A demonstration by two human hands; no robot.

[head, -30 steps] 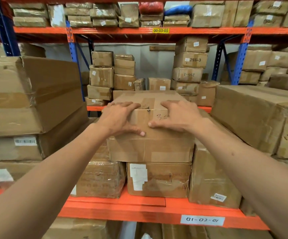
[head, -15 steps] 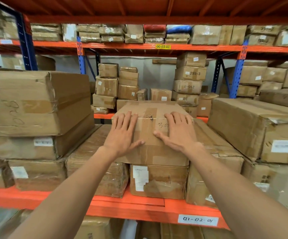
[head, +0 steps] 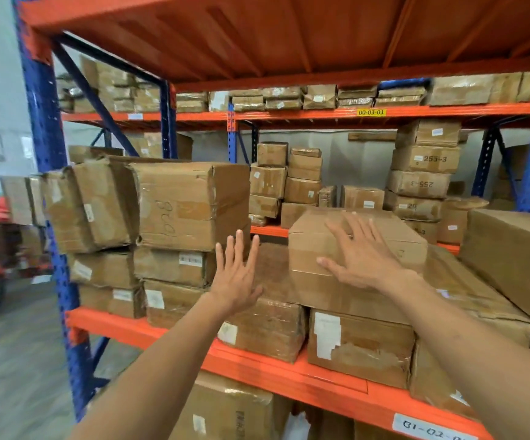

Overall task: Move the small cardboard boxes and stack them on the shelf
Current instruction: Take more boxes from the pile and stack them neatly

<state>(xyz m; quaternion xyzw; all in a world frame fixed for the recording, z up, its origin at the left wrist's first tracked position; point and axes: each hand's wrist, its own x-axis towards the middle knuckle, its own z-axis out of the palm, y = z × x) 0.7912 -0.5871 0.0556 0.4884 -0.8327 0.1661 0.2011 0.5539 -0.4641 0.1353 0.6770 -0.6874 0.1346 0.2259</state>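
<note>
A small cardboard box [head: 320, 290] sits on top of other boxes on the orange shelf [head: 289, 377], right of centre. My right hand [head: 362, 255] lies flat on its near top edge, fingers spread, not gripping. To the left of that box, my left hand [head: 236, 274] is raised, palm forward and fingers apart; it holds nothing and does not touch the box. Beneath the small box stands a taped box with a white label [head: 360, 347].
A stack of large worn boxes [head: 190, 204] fills the shelf's left side, next to the blue upright [head: 51, 192]. A long box [head: 517, 258] lies at the right. Several more box stacks stand on the back rack [head: 422, 173]. Grey floor and a red vehicle lie left.
My left hand has come off the small box and moved left into the air. The right hand stays on the box. My view has swung left and up.
</note>
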